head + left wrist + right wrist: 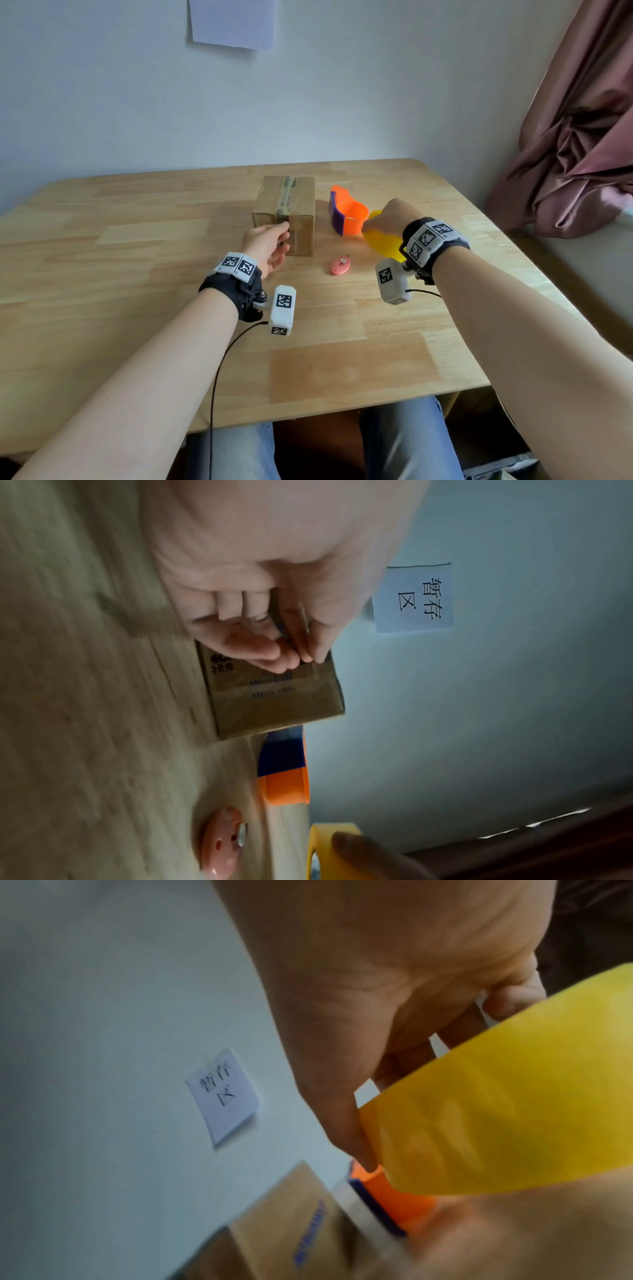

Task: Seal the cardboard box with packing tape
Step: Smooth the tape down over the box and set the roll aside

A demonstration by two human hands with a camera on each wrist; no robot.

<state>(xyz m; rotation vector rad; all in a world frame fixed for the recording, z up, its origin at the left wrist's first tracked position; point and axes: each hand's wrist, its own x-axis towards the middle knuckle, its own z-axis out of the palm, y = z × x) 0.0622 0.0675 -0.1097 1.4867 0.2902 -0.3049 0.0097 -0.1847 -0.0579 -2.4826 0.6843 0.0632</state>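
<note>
A yellow roll of packing tape (pixel 383 241) is gripped by the right hand (pixel 390 216), its fingers curled through and around the roll, as is seen closely in the right wrist view, where the thumb (pixel 346 1123) is pressed along the roll's outer face (pixel 496 1110). The roll is held just above the wooden table (pixel 137 240), tilted rather than flat. Just beyond the grip, toward the wall, an orange and purple tape dispenser (pixel 347 214) is set on the table, close beside the knuckles; whether it is touched cannot be told.

To the left of that grip, past the dispenser, the cardboard box (pixel 286 212) is found standing on the table with its flaps closed and a strip of older, printed tape running across its top and down its near face. The left hand (pixel 269 245) is placed at that near face, with the fingertips (pixel 291 658) brought together against the thumb at the tape seam. Whether anything is actually pinched there cannot be told; the fingers are curled, and contact with the cardboard is suggested in the left wrist view.

Between the two hands, slightly nearer the person, a small pink cutter (pixel 340 265) is laid on the table, apart from both. A sheet of paper (pixel 414 599) with printed characters is fixed to the wall behind the box.
</note>
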